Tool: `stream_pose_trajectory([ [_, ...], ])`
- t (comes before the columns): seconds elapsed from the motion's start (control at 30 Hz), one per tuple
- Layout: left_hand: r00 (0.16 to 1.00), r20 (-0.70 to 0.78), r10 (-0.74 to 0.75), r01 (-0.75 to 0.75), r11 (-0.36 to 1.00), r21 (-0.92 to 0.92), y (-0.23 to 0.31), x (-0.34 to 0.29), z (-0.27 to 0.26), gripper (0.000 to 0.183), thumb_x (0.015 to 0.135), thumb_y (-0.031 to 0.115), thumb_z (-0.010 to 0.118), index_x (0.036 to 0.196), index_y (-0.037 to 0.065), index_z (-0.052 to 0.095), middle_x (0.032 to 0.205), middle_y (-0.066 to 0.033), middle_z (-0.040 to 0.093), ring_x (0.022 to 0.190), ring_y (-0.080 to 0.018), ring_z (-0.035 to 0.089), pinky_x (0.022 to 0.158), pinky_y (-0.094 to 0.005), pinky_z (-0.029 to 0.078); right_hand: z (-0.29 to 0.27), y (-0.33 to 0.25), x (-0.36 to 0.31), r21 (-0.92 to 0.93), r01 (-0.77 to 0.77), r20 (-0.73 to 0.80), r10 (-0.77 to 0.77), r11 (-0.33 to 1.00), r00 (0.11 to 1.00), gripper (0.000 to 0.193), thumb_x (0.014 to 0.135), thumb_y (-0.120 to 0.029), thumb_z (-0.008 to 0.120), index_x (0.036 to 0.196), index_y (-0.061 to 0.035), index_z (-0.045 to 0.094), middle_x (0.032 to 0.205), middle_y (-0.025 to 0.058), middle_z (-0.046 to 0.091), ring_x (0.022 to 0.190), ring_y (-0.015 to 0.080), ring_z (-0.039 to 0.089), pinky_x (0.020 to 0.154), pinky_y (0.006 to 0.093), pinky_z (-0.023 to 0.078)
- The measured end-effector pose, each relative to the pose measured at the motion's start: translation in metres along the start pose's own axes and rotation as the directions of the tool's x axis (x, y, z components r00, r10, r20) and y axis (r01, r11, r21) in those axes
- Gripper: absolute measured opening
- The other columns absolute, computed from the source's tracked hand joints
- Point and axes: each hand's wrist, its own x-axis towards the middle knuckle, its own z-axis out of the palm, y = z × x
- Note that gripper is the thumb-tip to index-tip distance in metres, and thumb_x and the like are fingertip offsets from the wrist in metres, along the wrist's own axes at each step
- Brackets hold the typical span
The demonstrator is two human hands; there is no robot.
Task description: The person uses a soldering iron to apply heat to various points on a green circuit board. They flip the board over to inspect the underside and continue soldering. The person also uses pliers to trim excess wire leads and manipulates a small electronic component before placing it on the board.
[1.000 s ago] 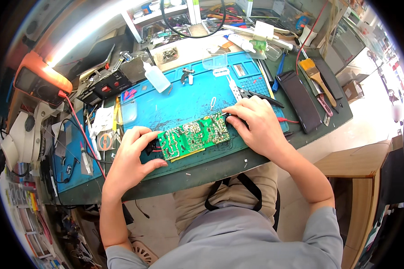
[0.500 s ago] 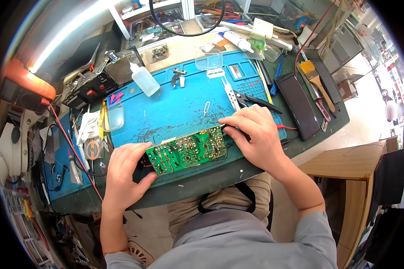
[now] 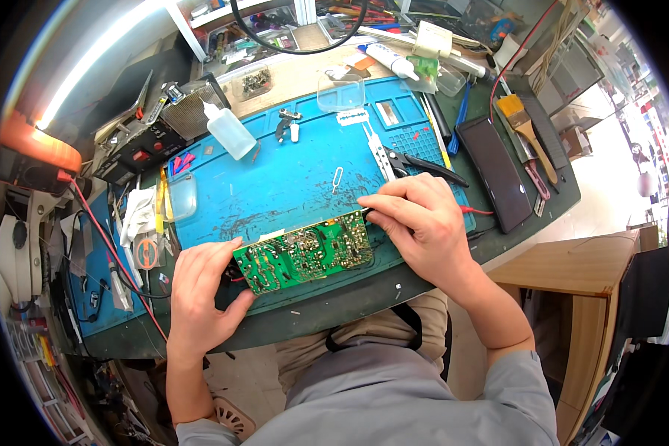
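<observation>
A long green circuit board [image 3: 302, 253], its soldered side facing up, is held level over the near edge of the blue work mat [image 3: 275, 178]. My left hand [image 3: 207, 293] grips the board's left end, thumb at the near corner and fingers at the far one. At the opposite end, my right hand [image 3: 418, 221] pinches the far right corner between thumb and fingers. Dark parts and a bit of red wire show beside the left thumb; the board's underside is hidden. Just beyond the board lies a small metal SIM pin [image 3: 337, 179], with tweezers [image 3: 380, 157] and black-handled pliers [image 3: 426, 167] nearby.
A translucent squeeze bottle [image 3: 230, 132] lies toward the mat's far left. To the right are a dark smartphone [image 3: 496, 175] and a yellow-bristled brush [image 3: 525, 128]. A razor blade [image 3: 352, 117] rests at the back. An orange multimeter [image 3: 37, 152] stands at far left.
The view has shifted slightly, so the bench items sit a little further left. Both hands keep their hold on the circuit board, which has hardly moved.
</observation>
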Motion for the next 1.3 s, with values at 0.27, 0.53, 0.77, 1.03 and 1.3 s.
stream_pose_trajectory([
  [0.27, 0.998, 0.014, -0.064, 0.064, 0.998, -0.016, -0.002, -0.003, 0.0, 0.074, 0.067, -0.001, 0.082, 0.139, 0.001, 0.063, 0.126, -0.0184, 0.067, 0.117, -0.0385, 0.063, 0.104, -0.0465, 0.048, -0.001, -0.002, 0.0, -0.032, -0.006, 0.02, 0.007, 0.999, 1.0, 0.022, 0.085, -0.01, 0.082, 0.107, -0.0122, 0.077, 0.096, 0.0005, 0.076, 0.083, 0.0207, 0.065, 0.077, 0.0363, 0.044],
  [0.53, 0.994, -0.064, -0.085, 0.086, 0.996, 0.021, -0.005, -0.002, 0.001, 0.072, 0.071, -0.008, 0.08, 0.14, 0.003, 0.063, 0.132, -0.0168, 0.066, 0.126, -0.0371, 0.06, 0.113, -0.047, 0.045, 0.007, 0.0, 0.01, 0.037, 0.127, -0.165, -0.119, 0.991, 0.979, 0.022, 0.085, -0.006, 0.082, 0.105, -0.0097, 0.076, 0.1, 0.0021, 0.076, 0.081, 0.0218, 0.069, 0.069, 0.0335, 0.049],
  [0.77, 0.993, -0.037, 0.113, -0.114, 0.993, -0.015, -0.002, -0.009, -0.017, 0.046, 0.082, 0.013, 0.084, 0.125, 0.006, 0.07, 0.117, -0.0117, 0.073, 0.112, -0.0321, 0.068, 0.115, -0.0594, 0.041, -0.014, -0.007, -0.008, 0.034, 0.301, -0.117, -0.295, 0.953, 0.948, 0.023, 0.079, -0.002, 0.078, 0.101, -0.0026, 0.074, 0.102, 0.0101, 0.075, 0.078, 0.0247, 0.069, 0.065, 0.0349, 0.053],
  [1.03, 0.965, -0.149, 0.215, -0.177, 0.957, 0.23, 0.028, -0.045, 0.002, 0.026, 0.08, 0.028, 0.088, 0.101, 0.017, 0.077, 0.104, 0.0038, 0.078, 0.1, -0.0186, 0.068, 0.113, -0.0508, 0.041, -0.027, -0.01, -0.035, 0.012, 0.485, 0.011, -0.485, 0.875, 0.875, 0.016, 0.075, -0.006, 0.074, 0.091, -0.0044, 0.071, 0.105, 0.0101, 0.072, 0.087, 0.0207, 0.072, 0.072, 0.0309, 0.057],
  [1.3, 0.974, -0.118, 0.193, -0.151, 0.943, 0.297, 0.032, -0.055, 0.008, 0.022, 0.079, 0.022, 0.087, 0.098, 0.019, 0.078, 0.102, 0.006, 0.078, 0.101, -0.017, 0.065, 0.112, -0.0458, 0.04, -0.026, -0.006, -0.038, 0.097, 0.459, 0.089, -0.467, 0.883, 0.88, 0.014, 0.078, -0.008, 0.075, 0.091, -0.0078, 0.07, 0.105, 0.0068, 0.07, 0.09, 0.0193, 0.071, 0.074, 0.0316, 0.057],
])
